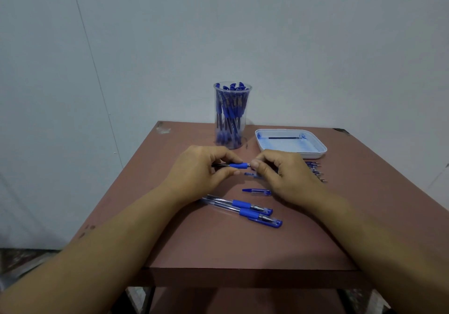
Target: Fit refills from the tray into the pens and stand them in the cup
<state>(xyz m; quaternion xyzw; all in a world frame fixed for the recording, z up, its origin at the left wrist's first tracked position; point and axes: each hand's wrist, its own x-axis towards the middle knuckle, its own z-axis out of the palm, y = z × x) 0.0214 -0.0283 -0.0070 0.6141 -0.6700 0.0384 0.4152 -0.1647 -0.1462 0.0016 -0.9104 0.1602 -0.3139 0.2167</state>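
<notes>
- The left hand (194, 170) is curled round the rear of a blue-gripped pen (237, 165), thumb below and fingers over the top. Most of the clear barrel is hidden inside the hand.
- The right hand (279, 170) pinches the pen's front end between thumb and forefinger. The tip is covered by the fingertips, so whether a tip piece is fitted cannot be told.
- The pen lies level above the table (218, 245), between the two hands, in front of the cup.
- The clear cup (232, 117) stands at the back of the table, packed with blue pens upright. Their count is hard to make out.
- The white tray (290, 143) sits to the right of the cup. One dark refill (284, 138) lies along its far side, and a small clear piece at the refill's right end is too blurred to identify.
- A row of small blue parts (315, 170) lies in front of the tray, partly hidden behind the right hand.
- A short blue piece (252, 174) lies on the table under the held pen, half hidden by the right hand.
- A loose blue cap (256, 191) lies nearer.
- Two capped pens (252, 213) lie side by side, their rear ends hidden under the left wrist.
</notes>
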